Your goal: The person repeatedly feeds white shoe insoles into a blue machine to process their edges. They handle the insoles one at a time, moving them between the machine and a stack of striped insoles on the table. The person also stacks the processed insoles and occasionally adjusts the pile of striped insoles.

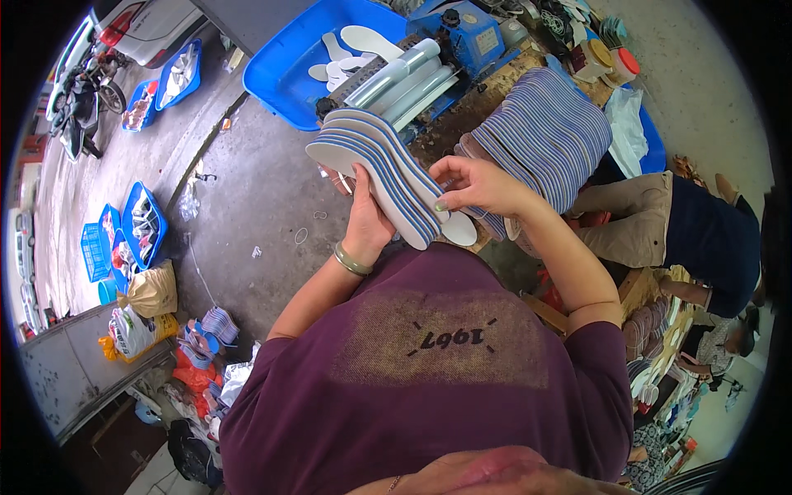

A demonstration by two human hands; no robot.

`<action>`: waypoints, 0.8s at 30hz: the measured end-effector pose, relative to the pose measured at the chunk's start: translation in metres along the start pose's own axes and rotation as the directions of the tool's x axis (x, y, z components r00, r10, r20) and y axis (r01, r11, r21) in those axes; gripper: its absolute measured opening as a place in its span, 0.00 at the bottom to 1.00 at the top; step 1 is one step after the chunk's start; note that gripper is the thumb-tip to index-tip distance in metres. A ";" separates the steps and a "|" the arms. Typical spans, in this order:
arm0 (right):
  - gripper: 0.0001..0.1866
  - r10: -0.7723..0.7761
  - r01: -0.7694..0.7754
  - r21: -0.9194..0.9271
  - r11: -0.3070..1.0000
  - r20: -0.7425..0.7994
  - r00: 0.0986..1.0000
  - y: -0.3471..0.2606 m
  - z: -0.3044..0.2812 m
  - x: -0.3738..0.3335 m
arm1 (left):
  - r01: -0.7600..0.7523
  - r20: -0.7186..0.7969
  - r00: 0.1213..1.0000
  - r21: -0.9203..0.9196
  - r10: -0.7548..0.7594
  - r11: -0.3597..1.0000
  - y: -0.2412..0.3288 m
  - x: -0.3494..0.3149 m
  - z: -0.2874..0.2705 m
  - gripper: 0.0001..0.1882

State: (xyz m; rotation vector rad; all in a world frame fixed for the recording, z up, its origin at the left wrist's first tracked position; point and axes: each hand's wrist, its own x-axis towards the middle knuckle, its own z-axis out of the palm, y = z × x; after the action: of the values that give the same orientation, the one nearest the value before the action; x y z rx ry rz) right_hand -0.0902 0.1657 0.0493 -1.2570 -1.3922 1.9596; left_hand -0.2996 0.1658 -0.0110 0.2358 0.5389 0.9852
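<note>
Clock directions are taken from the bundle.

Nearest, between 5 and 6 o'clock, is the wearer's purple shirt [437, 330]. A bracelet [353, 261] is on the left wrist. The left hand [365, 219], at 7 o'clock, is closed round the bundle [384, 173] of insoles, thumb on the near side; its grip is firm on the stack. The bundle is held in the air in front of the shirt, tilted, its long axis running from 11 to 5. Its top face is white, its layered edges blue and grey. The right hand [478, 186], at 3, has its fingers bent and its thumb near the bundle's edge; whether that grip has hold of a layer cannot be determined. Below it shows the rounded end of a white insole [460, 231].

Beyond is a wooden table [441, 136]. A long striped stack [540, 132] of insoles is between 2 and 3. A machine with glossy rollers [408, 78] is at 12, a blue can [470, 37] at 1. A blue tub [276, 70] containing white insoles is between 10 and 11. Two lidded jars are at 2.

Farther off: a co-worker's beige trousers [631, 210], past 3; a motorbike [82, 115], between 9 and 10; a white car [157, 29], at 10.
</note>
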 end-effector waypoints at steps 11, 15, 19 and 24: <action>0.21 -0.171 0.182 0.053 0.982 -0.164 0.972 0.009 -0.027 0.025 | -0.063 -0.010 0.998 -0.085 0.062 0.994 0.001 0.006 -0.014 0.30; 0.21 -0.108 0.083 -0.074 0.994 -0.468 0.877 -0.002 -0.096 0.038 | -0.045 -0.043 0.998 -0.071 0.042 0.996 0.003 0.005 -0.013 0.31; 0.20 0.090 -0.180 -0.119 0.976 -0.532 0.842 -0.010 -0.143 0.046 | -0.036 -0.078 0.996 -0.032 0.034 0.999 0.005 0.003 -0.009 0.32; 0.20 0.214 -0.192 0.098 0.977 -0.526 0.823 -0.002 -0.161 0.063 | -0.051 -0.082 0.996 -0.047 0.047 0.998 0.005 0.001 -0.012 0.31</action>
State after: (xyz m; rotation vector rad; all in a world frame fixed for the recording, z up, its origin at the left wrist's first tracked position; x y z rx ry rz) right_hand 0.0148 0.2969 0.0101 -1.8190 -0.9595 1.5602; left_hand -0.3090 0.1689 -0.0190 0.1664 0.5842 1.0575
